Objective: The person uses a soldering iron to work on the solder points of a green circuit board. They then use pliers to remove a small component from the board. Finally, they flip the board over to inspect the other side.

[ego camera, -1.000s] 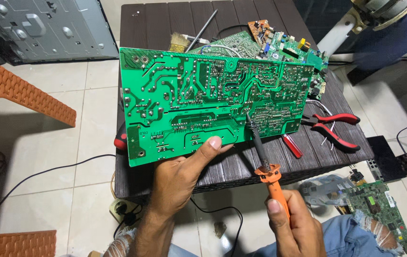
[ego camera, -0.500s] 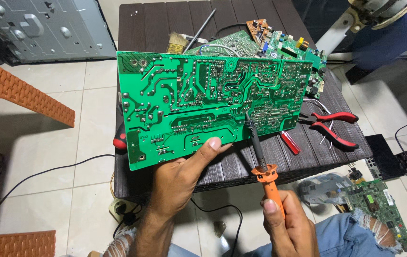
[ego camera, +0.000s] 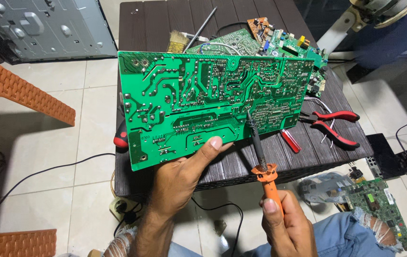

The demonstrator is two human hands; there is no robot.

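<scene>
You are holding the large green circuit board (ego camera: 213, 100) upright over the dark slatted table (ego camera: 175, 19), solder side toward you. Your left hand (ego camera: 179, 181) is gripping it at the lower edge, thumb pressed flat on the solder face and the other fingers hidden behind the board, so the grip is a pinch across the board's thickness. Your right hand (ego camera: 286, 228) is closed around the orange handle of the soldering iron (ego camera: 260, 152), thumb lying along the grip, and the dark tip is touching the board near its lower right area.

The board is likely handling as a stiff, fairly light panel, but a fragile one: the solder face is carrying many fine joints and traces, and the component side is facing away where you cannot see it. Taking hold at the bare lower margin, as you are doing, is keeping your fingers off the joints. Held at one edge only, the panel is apt to twist under tip pressure.

The iron's metal shaft is presumably hot; hold it only by the orange handle.

Behind the panel, smaller circuit boards (ego camera: 284, 45), a brush (ego camera: 177, 43) and a screwdriver (ego camera: 201, 28) are lying on the table. Red-handled pliers (ego camera: 334, 123) are lying just to the right.
</scene>
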